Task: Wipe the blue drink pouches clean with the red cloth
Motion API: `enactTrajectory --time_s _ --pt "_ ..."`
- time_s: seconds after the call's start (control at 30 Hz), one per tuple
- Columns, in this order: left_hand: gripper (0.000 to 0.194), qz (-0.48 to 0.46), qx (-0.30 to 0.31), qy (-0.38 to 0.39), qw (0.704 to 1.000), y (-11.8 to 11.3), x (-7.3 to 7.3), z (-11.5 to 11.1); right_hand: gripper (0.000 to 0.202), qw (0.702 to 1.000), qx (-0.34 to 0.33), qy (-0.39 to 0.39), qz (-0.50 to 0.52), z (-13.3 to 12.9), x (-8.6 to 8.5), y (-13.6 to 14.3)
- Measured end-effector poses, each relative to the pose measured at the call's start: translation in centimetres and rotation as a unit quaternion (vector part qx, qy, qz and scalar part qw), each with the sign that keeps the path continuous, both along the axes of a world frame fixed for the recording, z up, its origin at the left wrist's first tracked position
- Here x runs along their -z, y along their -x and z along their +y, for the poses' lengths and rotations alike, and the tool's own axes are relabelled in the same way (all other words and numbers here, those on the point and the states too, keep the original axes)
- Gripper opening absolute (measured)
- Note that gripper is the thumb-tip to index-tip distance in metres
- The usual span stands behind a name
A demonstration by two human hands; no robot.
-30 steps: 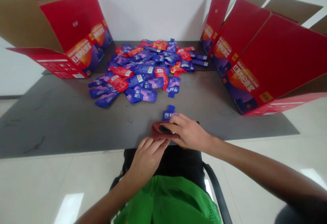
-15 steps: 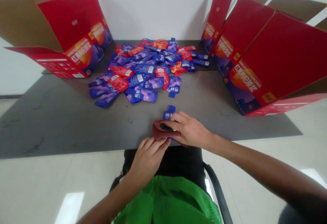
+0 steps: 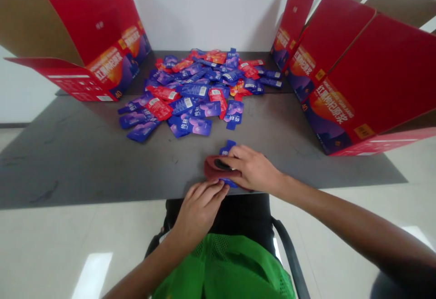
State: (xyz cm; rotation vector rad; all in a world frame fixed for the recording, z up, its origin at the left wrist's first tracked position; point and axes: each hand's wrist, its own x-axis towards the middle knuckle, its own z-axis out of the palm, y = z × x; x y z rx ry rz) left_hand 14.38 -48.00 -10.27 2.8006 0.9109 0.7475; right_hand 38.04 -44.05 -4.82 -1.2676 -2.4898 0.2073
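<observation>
A blue sachet (image 3: 227, 146) lies on the grey table near its front edge, its upper tab showing and its middle covered. Folded over it is a reddish-brown cloth (image 3: 211, 168) with something black in its fold, which I cannot make out. My right hand (image 3: 257, 170) is closed around the cloth and presses it onto the sachet. The fingertips of my left hand (image 3: 201, 201), held close together, grip the sachet's lower end at the table edge.
Beyond my hands spreads a pile of blue and red sachets (image 3: 194, 91). An open red carton (image 3: 85, 26) stands at the left, and large red cartons (image 3: 384, 72) stand at the right. A white wall (image 3: 204, 8) closes off the back of the table.
The cloth and my right hand have shifted slightly up the sachet, so more of its lower end shows. My left hand has stayed nearly in place.
</observation>
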Motion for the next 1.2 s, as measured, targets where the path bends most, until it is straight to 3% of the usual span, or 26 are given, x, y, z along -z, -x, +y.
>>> enactTrajectory --time_s 0.1,0.2,0.33,0.47,0.53,0.63,0.77,0.9,1.03,1.1,1.2 --pt "0.033 -0.007 0.005 0.008 1.000 0.0 0.0 0.0 0.038 0.997 0.066 -0.022 -0.031 4.0 0.3 -1.8" --pt "0.032 -0.010 0.000 0.002 1.000 -0.1 -0.1 0.0 0.037 0.992 0.093 -0.062 -0.060 5.8 -1.5 -2.8" --pt "0.032 -0.020 0.001 -0.004 1.000 -0.2 -0.2 0.1 0.041 0.996 0.058 -0.059 -0.018 1.6 -3.4 -1.0" --pt "0.029 -0.015 -0.004 -0.007 1.000 -0.1 -0.1 0.1 0.039 1.000 -0.018 0.001 -0.025 -2.0 -1.7 0.9" --pt "0.031 -0.019 0.003 0.002 1.000 0.0 -0.1 0.1 0.039 1.000 0.005 0.004 -0.013 -1.2 -0.5 0.7" --pt "0.033 -0.029 0.009 0.012 0.999 -0.1 -0.1 0.1 0.040 0.998 0.050 -0.011 -0.026 2.4 0.4 -0.7" --pt "0.033 -0.033 0.003 0.010 0.999 -0.1 -0.2 0.1 0.038 0.993 0.095 -0.041 -0.052 5.9 -0.9 -2.3" --pt "0.032 -0.039 0.006 0.012 0.999 -0.1 0.0 0.1 0.039 0.995 0.083 -0.055 -0.014 2.5 -2.7 -1.2" --pt "0.028 -0.032 -0.001 0.002 0.999 0.0 0.3 0.2 0.037 1.000 -0.008 0.000 -0.007 -2.0 -1.6 0.7" --pt "0.029 -0.031 0.002 0.007 1.000 0.0 0.2 0.2 0.038 1.000 0.000 0.009 0.006 -1.6 -0.4 0.6" --pt "0.032 -0.038 0.009 0.016 0.999 -0.1 -0.1 0.2 0.039 0.998 0.057 -0.001 -0.006 2.1 0.4 -0.8"
